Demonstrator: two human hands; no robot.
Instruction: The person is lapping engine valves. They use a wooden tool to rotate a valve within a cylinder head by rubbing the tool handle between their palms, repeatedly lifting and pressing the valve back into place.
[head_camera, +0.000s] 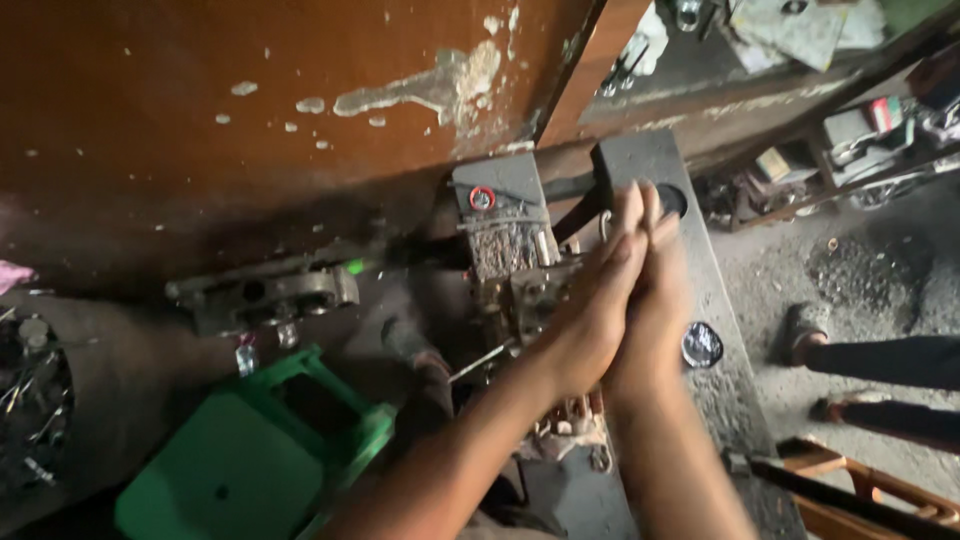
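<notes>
Left hand (590, 310) pressed flat against right hand (650, 300), palms together, fingers straight and pointing up and away, nothing visible between them; whether anything small sits inside the clasp cannot be told. Both forearms reaching up from the bottom edge of the view. Held above a greasy metal engine part (520, 260), which rests on a grey workbench (735, 400) running away from the body. Just behind the fingertips, a dark rectangular block (640, 160) with a round hole beside it. Near the right wrist, lying on the bench surface, a small round black cap (702, 344). To the left of the engine part, lower down, a long grey metal casting (265, 295) with round openings. Nearer the body on the left, a green plastic stool (250, 450). Behind it all, a brown wall (250, 90) with flaked pale patches. On the right, on the dusty floor, another person's sandalled foot (800, 335) and dark trouser leg. Cluttered shelves (860, 150) at upper right.
</notes>
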